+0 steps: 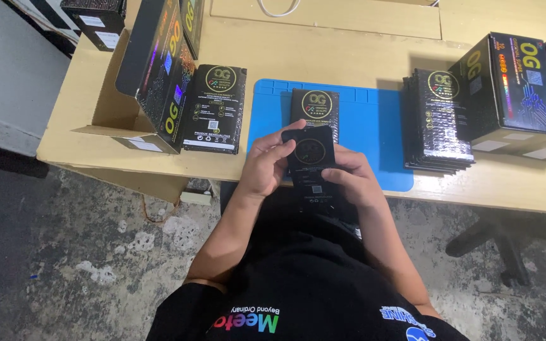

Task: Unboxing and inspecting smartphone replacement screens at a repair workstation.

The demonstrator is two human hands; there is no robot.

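Note:
Both my hands hold a flat black packet (pixel 311 158) with a round gold emblem, above my lap at the table's near edge. My left hand (pixel 266 165) grips its left side, thumb near the top corner. My right hand (pixel 354 179) holds its right side and lower part. A second black packet (pixel 315 106) of the same kind lies on the blue mat (pixel 374 126) just beyond the held one.
A pile of black packets (pixel 215 108) lies left of the mat, beside an open black carton (pixel 159 69). Another stack of packets (pixel 438 121) sits on the right, next to closed black boxes (pixel 513 88). The wooden table (pixel 323 53) stands over a rough concrete floor.

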